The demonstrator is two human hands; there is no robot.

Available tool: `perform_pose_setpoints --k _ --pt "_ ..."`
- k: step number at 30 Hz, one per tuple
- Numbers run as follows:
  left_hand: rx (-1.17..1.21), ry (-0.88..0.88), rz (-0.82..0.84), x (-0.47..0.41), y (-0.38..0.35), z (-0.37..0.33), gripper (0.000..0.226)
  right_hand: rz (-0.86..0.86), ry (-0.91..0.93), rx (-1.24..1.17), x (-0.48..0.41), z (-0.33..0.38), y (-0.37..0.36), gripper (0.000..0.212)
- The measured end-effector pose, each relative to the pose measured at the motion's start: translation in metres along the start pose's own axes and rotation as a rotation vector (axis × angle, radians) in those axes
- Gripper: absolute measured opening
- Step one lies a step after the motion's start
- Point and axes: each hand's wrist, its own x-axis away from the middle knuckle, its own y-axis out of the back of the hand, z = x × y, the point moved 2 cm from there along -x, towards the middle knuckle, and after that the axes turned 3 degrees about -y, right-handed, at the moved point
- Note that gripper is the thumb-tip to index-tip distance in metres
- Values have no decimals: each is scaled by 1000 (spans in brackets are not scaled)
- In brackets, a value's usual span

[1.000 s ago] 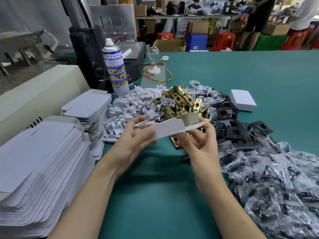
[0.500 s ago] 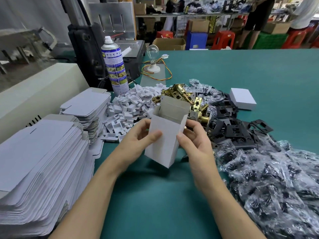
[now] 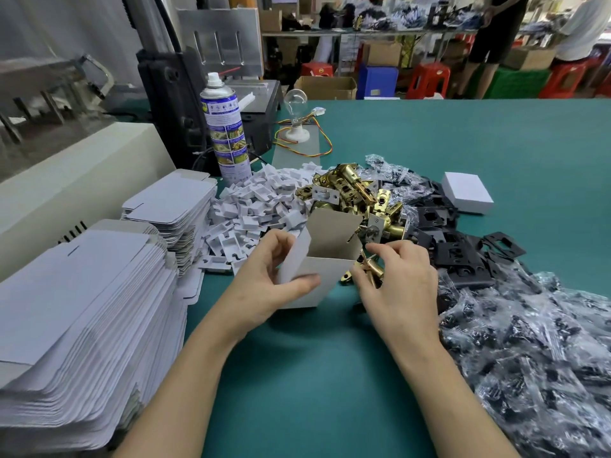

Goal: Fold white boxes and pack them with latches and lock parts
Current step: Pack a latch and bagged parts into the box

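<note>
Your left hand [image 3: 264, 285] gripped the white box [image 3: 330, 269], thumb across its front face and fingers curled round its left side. The box stood upright on the bench [image 3: 314, 375] with its top open and the rear flap raised. Only its grey inner walls showed, and its bottom was hidden from view. Your right hand [image 3: 400, 285] was just beside the box on its right, fingers curled and pinching a brass latch [image 3: 370, 271] low against the bench. Directly behind the box lay the heap of brass latches [image 3: 357, 193], with a pile of white plastic pieces [image 3: 258, 206] to its left and black plates [image 3: 443, 239] to its right. Clear bags of dark parts [image 3: 529, 342] spread over the right side of the bench, touching your right wrist. One closed white box [image 3: 468, 192] sat apart beyond the black plates. Two stacks of flat box blanks, the near one [image 3: 76, 309] and a farther one [image 3: 172, 203], occupied the left edge. A spray can [image 3: 224, 127] stood upright behind the plastic pieces, and a light bulb [image 3: 295, 100] stood near it.
</note>
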Motion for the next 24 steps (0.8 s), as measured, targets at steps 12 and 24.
perform_pose_setpoints --k 12,24 --pt "78 91 46 -12 -19 7 42 164 -69 248 -28 13 -3 36" --pt "83 -4 57 5 -21 13 58 -298 -60 -461 -12 32 73 21"
